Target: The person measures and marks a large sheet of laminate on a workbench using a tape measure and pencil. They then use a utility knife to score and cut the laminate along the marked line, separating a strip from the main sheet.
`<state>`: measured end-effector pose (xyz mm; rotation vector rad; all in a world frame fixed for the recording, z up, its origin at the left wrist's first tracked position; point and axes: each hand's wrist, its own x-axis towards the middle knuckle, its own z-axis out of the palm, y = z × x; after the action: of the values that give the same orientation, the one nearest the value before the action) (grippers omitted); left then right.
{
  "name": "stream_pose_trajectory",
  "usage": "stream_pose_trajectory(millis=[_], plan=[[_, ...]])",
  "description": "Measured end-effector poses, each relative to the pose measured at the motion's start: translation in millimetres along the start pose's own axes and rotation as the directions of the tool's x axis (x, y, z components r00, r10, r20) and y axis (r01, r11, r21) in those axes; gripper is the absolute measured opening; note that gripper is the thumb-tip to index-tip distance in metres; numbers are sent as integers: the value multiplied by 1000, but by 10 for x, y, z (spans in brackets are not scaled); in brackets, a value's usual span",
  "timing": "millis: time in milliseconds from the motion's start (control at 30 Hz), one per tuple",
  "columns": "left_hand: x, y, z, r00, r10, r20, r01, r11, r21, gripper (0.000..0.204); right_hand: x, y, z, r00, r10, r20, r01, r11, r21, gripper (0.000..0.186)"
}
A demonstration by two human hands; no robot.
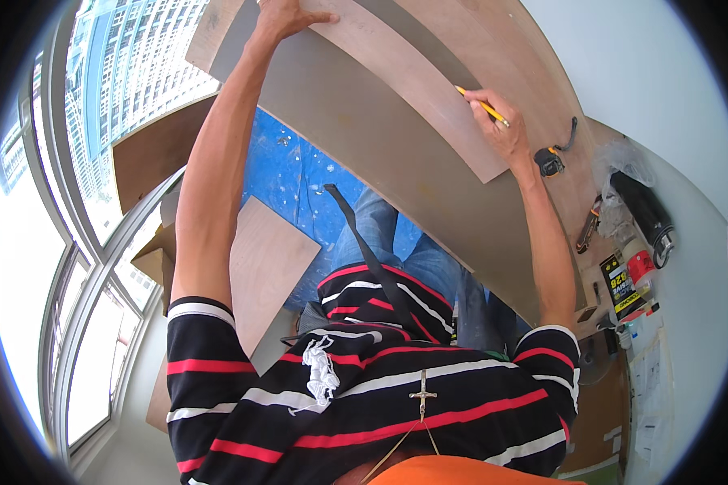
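Note:
My right hand [497, 125] is closed around a yellow pencil [491, 109], its tip pointing left over a large dark grey-brown sheet [380, 141], just beyond the far edge of a pale wooden strip [416, 81]. That long strip lies flat across the sheet, slanting from the top middle down to the right. Near its upper left end, my left hand [285, 18] rests with the thumb stretched out over the strip; some of the fingers are cut off by the picture's top. Whether the pencil tip touches the surface I cannot tell.
Right of my right hand sit a tape measure [549, 163], a utility knife [588, 226], a black canister [643, 212] and a yellow-black package [619, 287]. Below the sheet, blue covering [277, 174] lies on the floor with a plywood piece [268, 259]. Windows [97, 356] line the left.

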<state>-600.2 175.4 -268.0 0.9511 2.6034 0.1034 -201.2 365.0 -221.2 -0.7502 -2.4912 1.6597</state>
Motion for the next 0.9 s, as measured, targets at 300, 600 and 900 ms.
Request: stream_pose_trajectory(millis=[300,600,900], plan=[[27,57,-170,991,115,68,-124,982,143,130,-1724,329,-605,978,142,-155,-159,982,-103,11],[360,-282,-574,999,44,7,-45,998,35,117,-2122,44,-167,747,337,-573,-358,930,80,21],[390,-508,-571,986,-73,149,113,953,-281,130,-1718,104,765,512,709,-485,-565,703,431,38]])
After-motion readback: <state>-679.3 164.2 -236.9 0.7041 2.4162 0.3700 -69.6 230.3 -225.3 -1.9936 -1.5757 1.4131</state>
